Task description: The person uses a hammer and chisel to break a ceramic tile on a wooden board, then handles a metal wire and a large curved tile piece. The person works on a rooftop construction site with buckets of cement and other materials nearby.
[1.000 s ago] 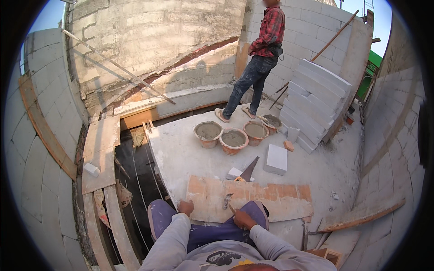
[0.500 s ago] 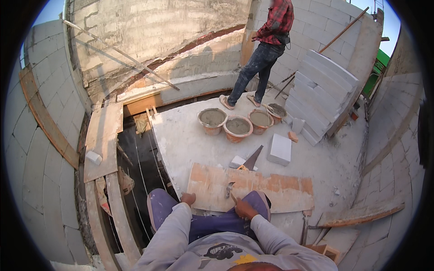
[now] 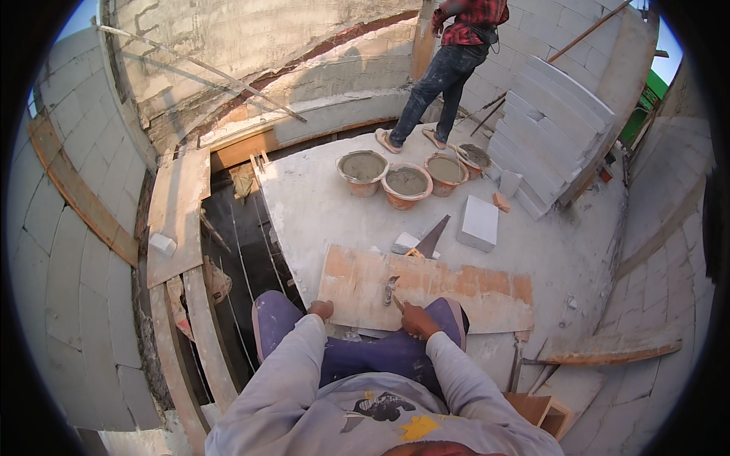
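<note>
A pale concrete slab [image 3: 319, 205] is seen between block walls, with a dark opening crossed by thin bars at its left edge. A stack of grey blocks [image 3: 551, 140] is leaned against the far right wall, probably kept within reach of the other person [image 3: 449, 68], who is cut off above the waist by the picture's rim. 4 orange buckets of grey mortar [image 3: 407, 186] are set in a row near that person's feet. A long, mortar-stained board [image 3: 456, 292] is laid flat across the slab just ahead of the wearer's knees, apparently as a working surface. 1 loose block [image 3: 479, 223] and a dark trowel [image 3: 432, 238] lie just beyond it. The board's near edge is touched by the left hand [image 3: 320, 308], fingers curled over it, seemingly to steady it; nothing else is held there. The right hand [image 3: 418, 319] is closed around the handle of a hammer [image 3: 391, 289], whose head rests on the board. How tightly that grip is closed cannot be told at this size.
</note>
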Demonstrator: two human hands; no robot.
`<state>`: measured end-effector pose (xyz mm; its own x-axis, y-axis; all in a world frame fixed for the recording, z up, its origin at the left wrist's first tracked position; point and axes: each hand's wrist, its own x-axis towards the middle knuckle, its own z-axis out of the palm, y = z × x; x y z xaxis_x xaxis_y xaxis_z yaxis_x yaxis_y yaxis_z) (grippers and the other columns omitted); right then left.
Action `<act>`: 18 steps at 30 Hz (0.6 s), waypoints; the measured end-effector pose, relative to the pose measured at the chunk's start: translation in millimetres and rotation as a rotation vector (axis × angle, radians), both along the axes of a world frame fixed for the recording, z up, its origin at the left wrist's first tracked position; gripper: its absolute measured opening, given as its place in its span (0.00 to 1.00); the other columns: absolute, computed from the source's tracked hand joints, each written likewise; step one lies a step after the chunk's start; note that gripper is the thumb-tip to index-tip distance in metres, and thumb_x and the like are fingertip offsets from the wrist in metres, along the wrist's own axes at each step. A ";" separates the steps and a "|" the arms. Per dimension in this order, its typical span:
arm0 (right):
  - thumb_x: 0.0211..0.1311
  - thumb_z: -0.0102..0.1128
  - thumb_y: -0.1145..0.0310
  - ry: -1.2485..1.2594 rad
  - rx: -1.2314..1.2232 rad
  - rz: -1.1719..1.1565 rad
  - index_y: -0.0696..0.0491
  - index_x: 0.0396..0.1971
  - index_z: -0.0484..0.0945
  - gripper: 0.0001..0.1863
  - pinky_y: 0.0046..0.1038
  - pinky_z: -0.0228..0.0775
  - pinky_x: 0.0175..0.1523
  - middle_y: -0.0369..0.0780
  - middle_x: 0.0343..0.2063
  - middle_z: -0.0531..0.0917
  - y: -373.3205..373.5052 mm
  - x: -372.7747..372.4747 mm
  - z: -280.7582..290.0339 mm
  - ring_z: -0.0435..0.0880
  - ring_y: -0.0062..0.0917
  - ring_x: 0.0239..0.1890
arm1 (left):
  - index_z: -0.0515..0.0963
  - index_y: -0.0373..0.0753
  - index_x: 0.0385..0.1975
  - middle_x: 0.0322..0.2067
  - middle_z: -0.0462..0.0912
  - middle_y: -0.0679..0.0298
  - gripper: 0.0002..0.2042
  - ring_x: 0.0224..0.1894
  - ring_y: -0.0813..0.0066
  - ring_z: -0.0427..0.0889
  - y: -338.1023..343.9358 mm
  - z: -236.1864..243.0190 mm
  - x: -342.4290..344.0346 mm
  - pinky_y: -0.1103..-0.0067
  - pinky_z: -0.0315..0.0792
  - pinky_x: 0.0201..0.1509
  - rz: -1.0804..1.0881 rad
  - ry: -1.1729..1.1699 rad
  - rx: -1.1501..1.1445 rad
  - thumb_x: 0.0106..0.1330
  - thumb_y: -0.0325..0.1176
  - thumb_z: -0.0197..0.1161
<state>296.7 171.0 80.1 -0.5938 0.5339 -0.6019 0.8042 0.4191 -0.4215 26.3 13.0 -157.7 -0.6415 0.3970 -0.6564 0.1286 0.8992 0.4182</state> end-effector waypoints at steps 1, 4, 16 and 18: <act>0.67 0.42 0.76 0.006 -0.002 0.008 0.63 0.58 0.67 0.20 0.38 0.77 0.25 0.53 0.30 0.85 -1.9 -0.4 0.1 0.87 0.38 0.24 | 0.68 0.20 0.61 0.62 0.73 0.40 0.40 0.66 0.45 0.72 -4.8 0.3 -1.0 0.60 0.65 0.68 0.026 0.009 -0.008 0.69 0.60 0.47; 0.67 0.45 0.75 0.016 -0.005 -0.029 0.63 0.60 0.67 0.22 0.40 0.78 0.29 0.54 0.32 0.86 -0.5 2.7 2.4 0.88 0.42 0.27 | 0.72 0.22 0.58 0.60 0.74 0.39 0.42 0.65 0.43 0.72 -7.2 16.4 10.1 0.60 0.65 0.69 0.272 0.028 0.019 0.68 0.65 0.48; 0.70 0.52 0.66 0.358 0.148 -0.217 0.62 0.59 0.67 0.22 0.37 0.76 0.29 0.48 0.22 0.82 -27.0 42.8 -46.7 0.83 0.38 0.20 | 0.78 0.23 0.51 0.51 0.80 0.35 0.41 0.56 0.39 0.79 -8.7 94.6 33.4 0.59 0.73 0.61 0.428 0.260 0.219 0.64 0.66 0.58; 0.71 0.51 0.66 0.420 0.113 -0.288 0.62 0.59 0.68 0.21 0.37 0.75 0.28 0.47 0.21 0.82 -43.7 34.5 -21.1 0.83 0.38 0.18 | 0.78 0.23 0.51 0.50 0.80 0.34 0.39 0.55 0.38 0.79 -9.2 98.4 39.4 0.59 0.73 0.60 0.422 0.300 0.282 0.66 0.64 0.57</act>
